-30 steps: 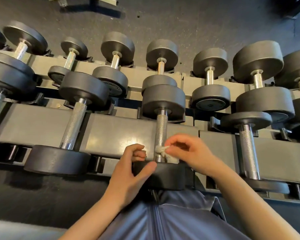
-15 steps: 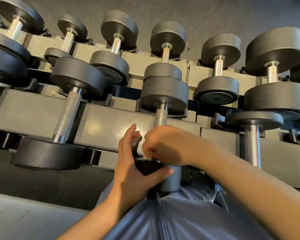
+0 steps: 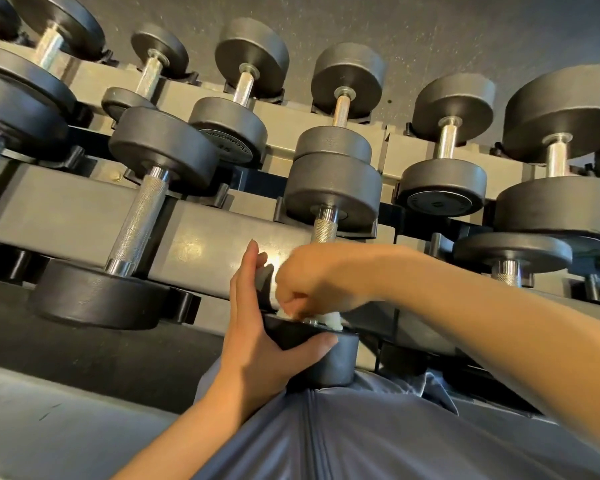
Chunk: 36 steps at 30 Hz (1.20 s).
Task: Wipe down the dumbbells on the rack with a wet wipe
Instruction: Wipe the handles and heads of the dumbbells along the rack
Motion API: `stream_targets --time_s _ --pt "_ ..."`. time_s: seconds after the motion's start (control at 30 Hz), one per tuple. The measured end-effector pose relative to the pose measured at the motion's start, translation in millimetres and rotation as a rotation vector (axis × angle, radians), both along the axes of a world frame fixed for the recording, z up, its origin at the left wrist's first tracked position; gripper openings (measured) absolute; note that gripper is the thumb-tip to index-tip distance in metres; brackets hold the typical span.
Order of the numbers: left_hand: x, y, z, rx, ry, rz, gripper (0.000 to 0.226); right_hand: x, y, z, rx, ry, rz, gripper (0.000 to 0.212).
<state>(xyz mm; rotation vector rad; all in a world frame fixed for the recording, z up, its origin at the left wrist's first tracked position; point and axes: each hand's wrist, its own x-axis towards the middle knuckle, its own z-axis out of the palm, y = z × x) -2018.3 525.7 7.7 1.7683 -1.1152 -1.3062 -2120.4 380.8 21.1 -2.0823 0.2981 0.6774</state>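
Head view – right hand [image 3: 317, 284] pinching wipe [image 3: 331, 320] now lower on handle; left hand [image 3: 257, 341] still grips dumbbell [image 3: 336, 362]

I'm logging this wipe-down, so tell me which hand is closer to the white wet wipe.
Right. The right hand pinches the wet wipe against the dumbbell handle. The left hand is beside it, gripping the near weight head.

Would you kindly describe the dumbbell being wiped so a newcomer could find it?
On the rack's front rail, find the middle dumbbell. Unlike its neighbours, the left hand holds its near head and the right hand presses a white wipe there.
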Motion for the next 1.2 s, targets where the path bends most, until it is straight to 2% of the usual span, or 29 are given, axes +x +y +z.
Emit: stream_targets --time_s 0.03,0.1,0.2,0.43,0.6,0.67,0.73,0.9,1.0,1.1,1.2 --pt "0 0 -1 -0.002 -0.008 -0.005 0.113 -15 0 -1 0.026 -0.084 -0.071 0.022" --pt "1 0 -1 0.005 -0.011 -0.008 0.113 -46 2 -4 0.185 -0.102 -0.219 0.009" --pt "0 -1 -1 0.002 -0.018 -0.013 0.114 -73 13 -15 0.353 -0.072 -0.383 0.011" --pt "0 -1 1 0.035 -0.045 -0.030 0.115 -71 27 -35 0.406 -0.001 -0.608 0.031" --pt "0 -2 2 0.025 -0.058 -0.024 0.110 -58 33 -47 0.497 0.147 -0.853 0.015" --pt "0 -3 2 0.020 -0.057 -0.020 0.110 -46 35 -51 0.385 0.258 -0.841 0.010" --pt "-1 -3 2 0.018 -0.055 -0.020 0.110 -43 37 -53 0.332 0.277 -0.807 0.008" --pt "-2 -3 4 0.015 -0.038 -0.013 0.112 -67 29 -49 0.691 0.252 -0.781 0.017" --pt "-2 -3 5 0.014 -0.034 -0.010 0.109 -79 28 -44 0.714 0.231 -0.787 0.017" --pt "-1 -3 5 0.016 -0.022 0.000 0.111 -82 33 -32 0.737 0.103 -0.874 0.018" --pt "-1 -3 5 0.022 -0.016 -0.013 0.113 -71 38 -23 0.673 0.001 -0.891 0.017"
